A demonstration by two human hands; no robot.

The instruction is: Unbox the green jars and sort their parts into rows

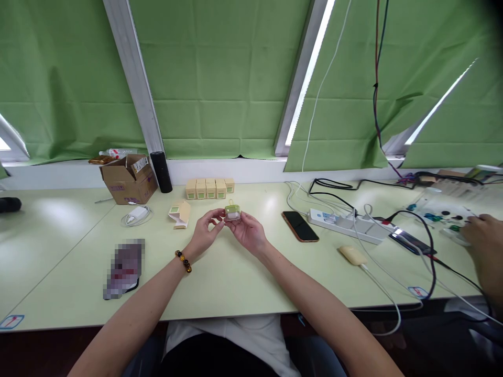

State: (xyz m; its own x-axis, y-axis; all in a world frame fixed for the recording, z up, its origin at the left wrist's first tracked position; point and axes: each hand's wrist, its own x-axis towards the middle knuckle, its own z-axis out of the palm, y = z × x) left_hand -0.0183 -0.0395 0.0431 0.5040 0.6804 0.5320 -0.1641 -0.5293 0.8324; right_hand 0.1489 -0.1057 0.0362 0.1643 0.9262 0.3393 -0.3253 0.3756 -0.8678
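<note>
Between my two hands is a small clear case with a green lid [232,210], a small loop standing up at its top. My left hand [206,230] pinches its left side, the fingertips closed against it. From the right and below, my right hand [250,233] grips the same case with thumb and fingers. What lies inside the clear part looks white and is too small to name. Just left of my hands an opened small carton [179,214] lies on the table. Behind them stands a row of several small tan boxes [206,189] with green labels.
A cardboard box [129,180], a black cylinder [161,173] and a white charger [137,214] are at the left. Nearer is a blurred-out flat item [124,267]. On the right lie a phone [300,226], a power strip [346,225], a mouse [352,255], cables and another person's hand [485,235].
</note>
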